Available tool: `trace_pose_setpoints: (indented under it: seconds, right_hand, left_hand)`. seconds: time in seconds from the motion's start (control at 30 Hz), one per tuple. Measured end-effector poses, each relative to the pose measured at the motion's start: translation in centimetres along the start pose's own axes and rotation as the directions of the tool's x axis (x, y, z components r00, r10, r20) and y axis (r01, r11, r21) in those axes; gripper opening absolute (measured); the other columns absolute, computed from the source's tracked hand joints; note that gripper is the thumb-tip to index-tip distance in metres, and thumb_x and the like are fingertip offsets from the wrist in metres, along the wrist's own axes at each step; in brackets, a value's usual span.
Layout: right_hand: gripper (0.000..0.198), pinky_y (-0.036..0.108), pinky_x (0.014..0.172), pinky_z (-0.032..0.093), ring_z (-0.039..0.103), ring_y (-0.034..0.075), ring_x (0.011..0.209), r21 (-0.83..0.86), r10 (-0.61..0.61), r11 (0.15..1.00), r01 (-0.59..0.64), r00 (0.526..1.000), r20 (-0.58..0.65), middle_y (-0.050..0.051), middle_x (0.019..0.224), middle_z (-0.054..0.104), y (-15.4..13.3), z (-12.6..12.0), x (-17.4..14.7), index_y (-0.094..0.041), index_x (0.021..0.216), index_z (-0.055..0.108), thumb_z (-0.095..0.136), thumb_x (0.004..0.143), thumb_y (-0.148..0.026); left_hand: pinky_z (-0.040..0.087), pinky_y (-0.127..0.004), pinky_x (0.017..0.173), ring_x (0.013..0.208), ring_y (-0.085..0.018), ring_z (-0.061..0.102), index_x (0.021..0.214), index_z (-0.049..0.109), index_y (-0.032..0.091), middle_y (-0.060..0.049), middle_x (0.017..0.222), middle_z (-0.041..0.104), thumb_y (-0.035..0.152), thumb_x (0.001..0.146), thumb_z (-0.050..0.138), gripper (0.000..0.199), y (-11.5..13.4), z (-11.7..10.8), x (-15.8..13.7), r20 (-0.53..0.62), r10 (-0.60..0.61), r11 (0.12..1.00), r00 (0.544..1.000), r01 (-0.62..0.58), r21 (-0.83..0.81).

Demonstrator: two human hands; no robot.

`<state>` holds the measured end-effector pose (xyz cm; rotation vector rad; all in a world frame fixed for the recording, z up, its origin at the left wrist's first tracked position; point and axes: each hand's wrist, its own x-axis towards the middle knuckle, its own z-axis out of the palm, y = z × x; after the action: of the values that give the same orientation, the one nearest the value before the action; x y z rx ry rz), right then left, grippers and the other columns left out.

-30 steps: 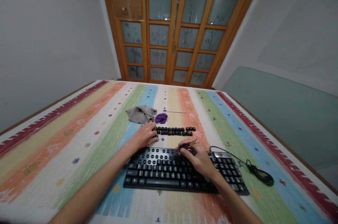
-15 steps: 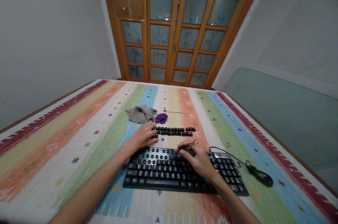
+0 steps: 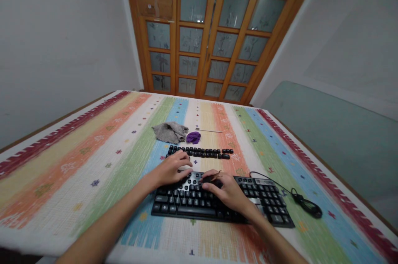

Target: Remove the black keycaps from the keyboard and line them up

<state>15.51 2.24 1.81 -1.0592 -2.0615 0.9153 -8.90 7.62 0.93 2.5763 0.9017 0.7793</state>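
Observation:
A black keyboard lies in front of me, with several keycaps off its upper rows and bare key posts showing. My left hand rests at its upper left edge, fingers curved and thumb apart from them, with nothing visible between them. Over the upper middle of the keyboard, my right hand is closed on a small dark thing with a thin brown end sticking up; its exact kind is partly hidden by the fingers. Beyond the keyboard, loose black keycaps stand in two rows, the left end partly behind my left hand.
Past the keycaps lie a grey cloth, a purple bundle and a thin metal rod. The keyboard's coiled cable sits to the right. A striped tablecloth covers the table, with wooden glazed doors behind.
My left hand has moved from the left end of the loose keycaps down to the keyboard's upper edge. My right hand has shifted slightly left over the keys, still holding the dark thing.

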Motion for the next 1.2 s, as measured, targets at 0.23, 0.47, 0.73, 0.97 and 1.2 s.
trace_pose_setpoints:
  seconds: [0.23, 0.47, 0.73, 0.97, 1.2]
  right_hand:
    - [0.022, 0.026, 0.071, 0.05, 0.069, 0.018, 0.078, -0.056, -0.014, 0.998, 0.013, 1.0, -0.026, 0.005, 0.092, 0.075, 0.2, 1.3, 0.4, -0.017, 0.08, 0.071, 0.064, 0.089, -0.036]
    - [0.017, 0.029, 0.075, 0.05, 0.069, 0.02, 0.077, -0.121, -0.044, 0.992, 0.046, 0.999, 0.017, 0.005, 0.089, 0.074, -0.3, 1.5, 1.4, -0.017, 0.095, 0.069, 0.064, 0.09, -0.033]
    - [0.018, 0.029, 0.074, 0.049, 0.068, 0.02, 0.077, -0.122, -0.071, 0.99, 0.072, 0.997, 0.017, 0.006, 0.088, 0.074, -0.4, 1.8, 1.4, -0.017, 0.096, 0.069, 0.062, 0.09, -0.033]
    - [0.014, 0.028, 0.072, 0.047, 0.066, 0.019, 0.075, -0.095, -0.047, 0.994, 0.047, 0.999, -0.002, 0.004, 0.086, 0.072, 0.3, 1.9, 1.1, -0.017, 0.092, 0.067, 0.06, 0.091, -0.029]
    - [0.018, 0.028, 0.08, 0.049, 0.067, 0.019, 0.085, -0.061, -0.071, 0.996, 0.071, 0.997, -0.003, 0.006, 0.093, 0.073, 0.0, 2.3, 0.5, -0.018, 0.083, 0.067, 0.059, 0.093, -0.03]
  left_hand:
    - [0.045, -0.034, 0.089, 0.095, -0.02, 0.055, 0.093, 0.069, 0.017, -0.006, 0.094, 0.064, 0.014, 0.085, 0.058, 0.014, 0.7, -0.2, -1.5, 0.09, -0.011, 0.995, 0.996, 0.019, -0.096]
    - [0.046, -0.031, 0.088, 0.095, -0.02, 0.057, 0.09, 0.071, 0.018, -0.005, 0.094, 0.064, 0.012, 0.081, 0.06, 0.015, 0.5, 0.7, -1.6, 0.135, 0.0, 0.992, 0.991, 0.017, -0.125]
    - [0.046, -0.031, 0.088, 0.093, -0.02, 0.057, 0.088, 0.072, 0.018, -0.005, 0.092, 0.064, 0.01, 0.079, 0.062, 0.015, 0.6, 0.7, -1.5, 0.116, 0.008, 0.992, 0.993, 0.007, -0.124]
    - [0.046, -0.032, 0.09, 0.094, -0.02, 0.057, 0.089, 0.072, 0.019, -0.004, 0.092, 0.064, 0.01, 0.079, 0.06, 0.017, 0.3, 0.9, -1.5, 0.13, 0.022, 0.993, 0.991, -0.007, -0.116]
    - [0.046, -0.033, 0.092, 0.095, -0.019, 0.058, 0.089, 0.072, 0.018, -0.004, 0.093, 0.064, 0.012, 0.08, 0.06, 0.016, 0.3, 0.8, -1.4, 0.14, 0.018, 0.991, 0.99, 0.001, -0.13]
